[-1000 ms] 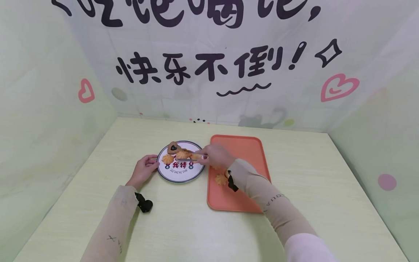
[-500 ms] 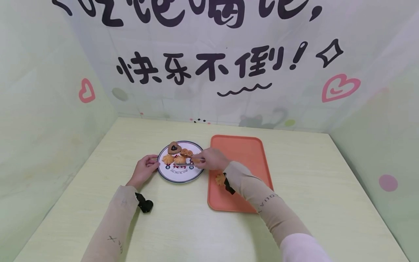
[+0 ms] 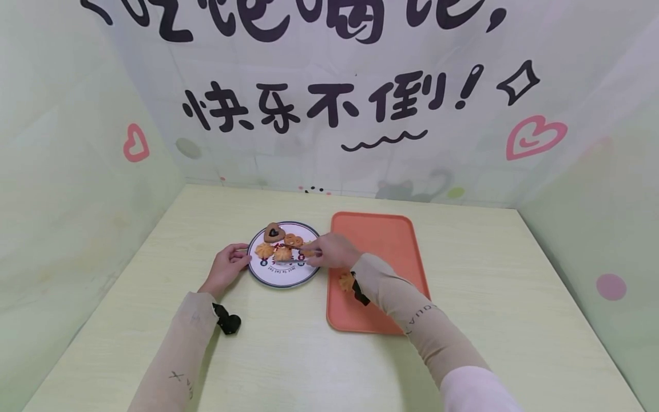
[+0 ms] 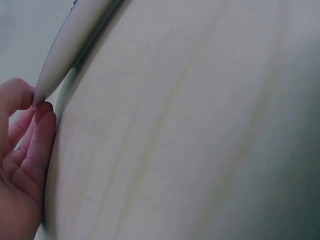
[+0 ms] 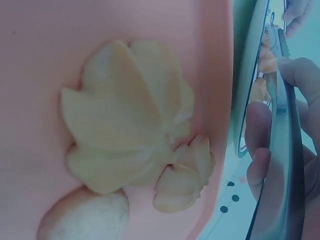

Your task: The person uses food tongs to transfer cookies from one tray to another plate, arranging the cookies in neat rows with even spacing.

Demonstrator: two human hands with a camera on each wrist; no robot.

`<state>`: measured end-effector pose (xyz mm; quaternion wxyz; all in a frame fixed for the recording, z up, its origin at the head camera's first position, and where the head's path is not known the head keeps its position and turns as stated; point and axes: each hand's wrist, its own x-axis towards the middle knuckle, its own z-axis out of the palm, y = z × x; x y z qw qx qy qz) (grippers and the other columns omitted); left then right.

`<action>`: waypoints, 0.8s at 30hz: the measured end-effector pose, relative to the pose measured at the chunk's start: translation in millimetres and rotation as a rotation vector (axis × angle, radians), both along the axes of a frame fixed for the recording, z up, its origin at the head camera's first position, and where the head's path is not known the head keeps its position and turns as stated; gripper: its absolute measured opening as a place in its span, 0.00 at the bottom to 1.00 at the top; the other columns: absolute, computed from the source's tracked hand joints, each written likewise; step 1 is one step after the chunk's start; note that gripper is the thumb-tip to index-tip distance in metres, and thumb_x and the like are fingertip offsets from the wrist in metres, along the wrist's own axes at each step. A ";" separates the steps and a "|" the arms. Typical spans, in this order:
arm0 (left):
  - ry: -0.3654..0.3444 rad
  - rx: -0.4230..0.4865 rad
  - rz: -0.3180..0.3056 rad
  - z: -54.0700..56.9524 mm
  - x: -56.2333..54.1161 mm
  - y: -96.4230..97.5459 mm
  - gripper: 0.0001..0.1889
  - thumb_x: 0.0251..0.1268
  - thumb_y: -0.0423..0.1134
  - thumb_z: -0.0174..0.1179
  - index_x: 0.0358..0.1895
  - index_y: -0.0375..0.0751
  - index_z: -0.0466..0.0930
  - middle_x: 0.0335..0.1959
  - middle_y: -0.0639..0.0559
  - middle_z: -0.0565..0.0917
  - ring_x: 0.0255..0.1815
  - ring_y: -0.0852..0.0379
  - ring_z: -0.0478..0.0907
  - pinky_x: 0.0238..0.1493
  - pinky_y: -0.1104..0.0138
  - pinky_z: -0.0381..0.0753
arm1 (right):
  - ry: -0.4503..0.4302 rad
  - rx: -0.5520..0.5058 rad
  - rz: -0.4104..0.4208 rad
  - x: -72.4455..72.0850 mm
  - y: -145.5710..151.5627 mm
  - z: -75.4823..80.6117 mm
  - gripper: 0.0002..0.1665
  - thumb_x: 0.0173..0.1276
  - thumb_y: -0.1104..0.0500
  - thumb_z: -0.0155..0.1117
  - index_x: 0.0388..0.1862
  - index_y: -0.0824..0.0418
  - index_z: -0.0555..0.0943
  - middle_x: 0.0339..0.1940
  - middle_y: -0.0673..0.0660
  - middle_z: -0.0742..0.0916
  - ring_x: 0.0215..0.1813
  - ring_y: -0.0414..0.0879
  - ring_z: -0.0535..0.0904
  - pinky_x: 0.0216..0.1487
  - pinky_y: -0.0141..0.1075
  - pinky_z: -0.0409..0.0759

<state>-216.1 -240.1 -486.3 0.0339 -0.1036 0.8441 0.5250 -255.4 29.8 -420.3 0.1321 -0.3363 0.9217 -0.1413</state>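
My left hand (image 3: 226,268) pinches the near-left rim of a white plate (image 3: 283,280) with a blue edge, thumb above and fingers under it in the left wrist view. My right hand (image 3: 333,250) grips metal tongs (image 5: 286,170) above the plate's right side. The tongs' arms lie on either side of a flower-shaped cookie (image 3: 282,254) on the plate; whether they touch it I cannot tell. Beside it are another flower-shaped cookie (image 3: 265,250), a heart-shaped cookie (image 3: 274,232) with a dark centre, and a pretzel-shaped cookie (image 3: 293,240). My right hand partly hides another cookie.
An orange tray (image 3: 381,229) lies right of the plate, under my right forearm. On it are a large flower-shaped cookie (image 5: 127,117), a small cookie piece (image 5: 185,175) and a pale rounded cookie (image 5: 87,220). Printed cloth walls (image 3: 319,166) close off the table's back and sides.
My right hand has come slightly nearer with the tongs, and the flower-shaped cookie between their arms sits lower on the plate. Since half a second ago the tongs have spread. My left hand stays put.
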 end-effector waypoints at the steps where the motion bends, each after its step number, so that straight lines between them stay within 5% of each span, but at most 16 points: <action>1: 0.003 -0.003 -0.004 0.0 -0.1 -0.2 0.21 0.62 0.39 0.53 0.58 0.36 0.64 0.43 0.41 0.74 0.39 0.54 0.72 0.36 0.73 0.76 | 0.001 -0.003 0.006 -0.2 0.0 0.3 0.24 0.58 0.46 0.60 0.54 0.47 0.75 0.13 0.47 0.70 0.17 0.38 0.63 0.15 0.27 0.57; 10: 0.028 0.002 -0.008 0.4 1.1 0.0 0.21 0.61 0.37 0.53 0.57 0.36 0.65 0.42 0.41 0.75 0.37 0.55 0.73 0.35 0.74 0.76 | 0.025 -0.005 0.011 -4.4 0.3 -3.3 0.24 0.58 0.45 0.60 0.54 0.47 0.75 0.12 0.46 0.68 0.18 0.37 0.63 0.16 0.28 0.56; 24: 0.025 -0.001 -0.001 0.7 0.4 0.1 0.20 0.61 0.37 0.53 0.57 0.36 0.66 0.42 0.42 0.75 0.37 0.56 0.73 0.35 0.74 0.76 | -0.060 -0.036 -0.058 -4.4 6.4 6.6 0.23 0.58 0.45 0.60 0.54 0.45 0.76 0.15 0.47 0.73 0.18 0.39 0.66 0.17 0.29 0.62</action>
